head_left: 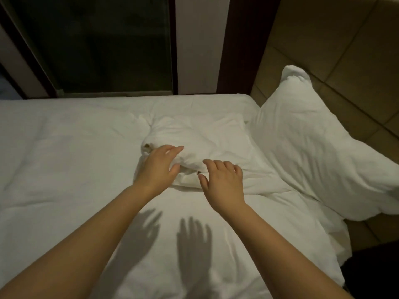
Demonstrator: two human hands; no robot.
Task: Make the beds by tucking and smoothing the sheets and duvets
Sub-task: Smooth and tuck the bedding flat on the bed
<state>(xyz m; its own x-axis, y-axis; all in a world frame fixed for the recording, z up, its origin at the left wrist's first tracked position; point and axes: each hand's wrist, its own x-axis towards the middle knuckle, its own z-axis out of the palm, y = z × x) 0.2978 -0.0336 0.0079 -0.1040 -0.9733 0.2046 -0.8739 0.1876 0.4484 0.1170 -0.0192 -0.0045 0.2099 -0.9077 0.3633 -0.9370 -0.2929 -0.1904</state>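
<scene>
— Duvet [64, 169] right under the arms looks fairly flat, only soft creases; it covers the bed from the near edge across to the window [97, 50] side; would you touch it?

— Leave the flat part alone; the trouble is further up, toward the padded headboard [345, 61]; the big pillow [313, 137] leans there on the right, slumped over the duvet's top corner; I'd set it aside first, or the cloth beneath is pinned.

— And the bunched fold [205, 139] in the middle, just beside the pillow?

— That's the step in hand, I reckon; the duvet's top edge seems rolled back on itself into a lump; it wants opening out and drawing toward the headboard, not pressing down, since pressing would only set the creases.

— Are the hands holding it?

— Not by my eye; the left hand [157, 167] lies on the lump's near left end, fingers nearly straight, thumb against the fold's edge; the right hand [222, 182] is spread at the near edge, fingers lightly bent, gripping nothing; whether it touches the cloth I can't tell.

— So how to do it well?

— Take the edge with both hands well apart, thumbs beneath; lift a little so the filling falls loose; pull evenly, then sweep flat palms from the middle outward; a one-sided tug would likely drag the whole cover askew.
</scene>
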